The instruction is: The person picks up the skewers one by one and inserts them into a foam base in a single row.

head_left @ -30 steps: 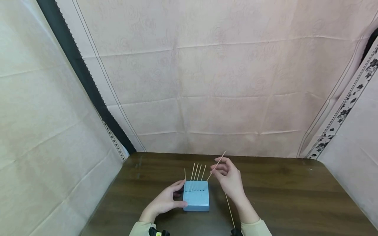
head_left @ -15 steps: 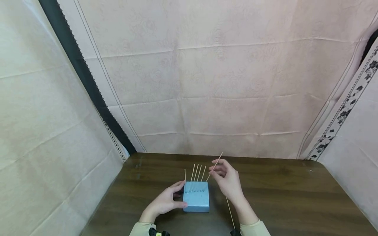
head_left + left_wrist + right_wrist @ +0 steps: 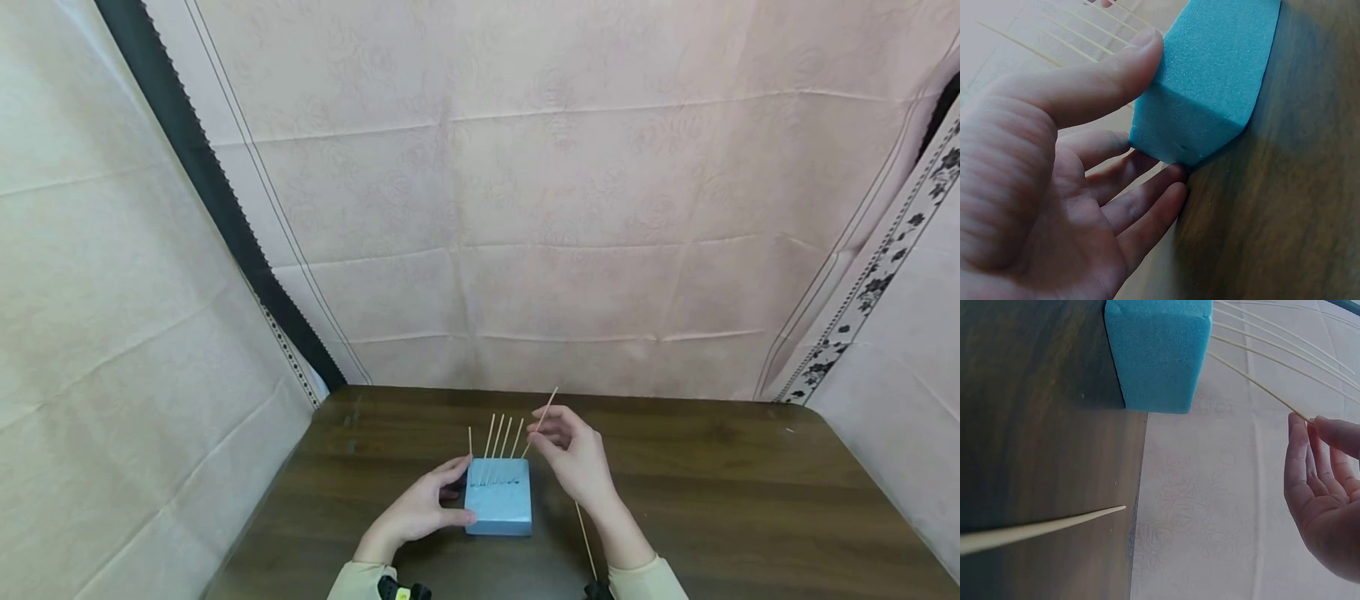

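Note:
A blue foam block (image 3: 498, 510) sits on the wooden table, with several thin wooden skewers (image 3: 496, 435) sticking up from its top. My left hand (image 3: 422, 507) holds the block's left side; in the left wrist view the thumb (image 3: 1107, 81) lies on one face and the fingertips touch the side and lower edge. To the block's right, my right hand (image 3: 576, 458) pinches another skewer (image 3: 1260, 386) between thumb and fingers. This skewer leans right, its lower end meeting the block's top right corner. How deep it sits cannot be seen.
A loose skewer (image 3: 586, 537) lies on the brown table (image 3: 720, 500) beside my right forearm; its pointed tip shows in the right wrist view. Pale patterned cloth (image 3: 570, 208) hangs behind the table's far edge and at both sides.
My right hand has shifted slightly left, and the skewer in it has tipped more upright. The left hand and the block stay in place.

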Available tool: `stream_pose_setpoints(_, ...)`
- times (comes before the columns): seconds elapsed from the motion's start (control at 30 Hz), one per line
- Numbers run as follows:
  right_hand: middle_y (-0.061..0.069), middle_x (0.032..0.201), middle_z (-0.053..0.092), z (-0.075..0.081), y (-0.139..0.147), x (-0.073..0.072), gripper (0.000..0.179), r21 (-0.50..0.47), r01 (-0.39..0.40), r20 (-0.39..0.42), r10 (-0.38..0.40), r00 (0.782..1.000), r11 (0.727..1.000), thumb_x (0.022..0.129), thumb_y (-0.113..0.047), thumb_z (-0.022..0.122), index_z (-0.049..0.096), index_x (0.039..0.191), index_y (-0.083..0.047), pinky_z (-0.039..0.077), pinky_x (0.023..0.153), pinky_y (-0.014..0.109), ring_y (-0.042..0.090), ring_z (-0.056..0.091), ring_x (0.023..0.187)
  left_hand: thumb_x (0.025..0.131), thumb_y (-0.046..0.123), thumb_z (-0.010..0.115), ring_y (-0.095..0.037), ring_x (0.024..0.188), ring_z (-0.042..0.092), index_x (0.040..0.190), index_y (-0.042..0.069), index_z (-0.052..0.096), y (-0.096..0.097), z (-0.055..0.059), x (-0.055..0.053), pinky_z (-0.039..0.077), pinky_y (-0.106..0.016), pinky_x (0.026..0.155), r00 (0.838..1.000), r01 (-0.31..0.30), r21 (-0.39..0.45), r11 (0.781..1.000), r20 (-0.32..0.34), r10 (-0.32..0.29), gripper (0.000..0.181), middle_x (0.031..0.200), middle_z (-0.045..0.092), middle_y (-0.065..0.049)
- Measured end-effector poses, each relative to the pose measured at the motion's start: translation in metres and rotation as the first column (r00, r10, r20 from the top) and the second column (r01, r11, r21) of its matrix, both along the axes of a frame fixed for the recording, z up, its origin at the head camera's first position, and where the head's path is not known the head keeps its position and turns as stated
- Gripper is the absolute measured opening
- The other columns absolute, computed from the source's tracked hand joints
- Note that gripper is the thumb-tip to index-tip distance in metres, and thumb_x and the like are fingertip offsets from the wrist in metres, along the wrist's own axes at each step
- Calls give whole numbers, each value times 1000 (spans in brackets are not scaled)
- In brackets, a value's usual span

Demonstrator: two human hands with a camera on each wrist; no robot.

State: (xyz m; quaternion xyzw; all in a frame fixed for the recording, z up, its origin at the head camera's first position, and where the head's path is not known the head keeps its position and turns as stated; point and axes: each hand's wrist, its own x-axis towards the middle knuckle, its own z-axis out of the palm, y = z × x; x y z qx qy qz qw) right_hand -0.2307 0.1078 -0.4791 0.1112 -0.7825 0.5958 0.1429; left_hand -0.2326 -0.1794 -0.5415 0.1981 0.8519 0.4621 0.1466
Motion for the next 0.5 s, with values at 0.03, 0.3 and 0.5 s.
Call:
stream_pose_setpoints(0.03, 1, 102, 80, 0, 0, 0, 30, 2, -2, 0, 2, 1000, 1000, 95, -1, 81, 73, 119, -16, 61, 84, 27, 16, 76, 92, 90, 33, 89, -38, 131, 61, 166, 10, 39, 0, 1, 0, 51, -58, 109, 1000, -2, 0, 1000, 2, 2, 94, 170, 35, -18)
stream_pose_setpoints(0.3, -2, 102, 79, -2, -2, 0, 26, 22, -9, 2, 9, 1000, 1000, 95, -5, 81, 74, 116, -18, 60, 82, 27, 14, 74, 90, 90, 35, 89, -38, 131, 61, 166, 10, 39, 1, 3, 1, 51, -58, 109, 1000, -12, -11, 1000, -1, 12, 94, 170, 36, -19)
stream_pose_setpoints(0.5, -4, 97, 79, -5, -4, -1, 21, 41, -9, 5, 9, 1000, 999, 94, -6, 83, 76, 111, -17, 61, 78, 28, 13, 74, 87, 90, 35, 89, -37, 130, 62, 166, 9, 39, 0, 1, 0, 51, -58, 109, 1000, -8, -16, 1000, -10, 8, 95, 170, 36, -18)
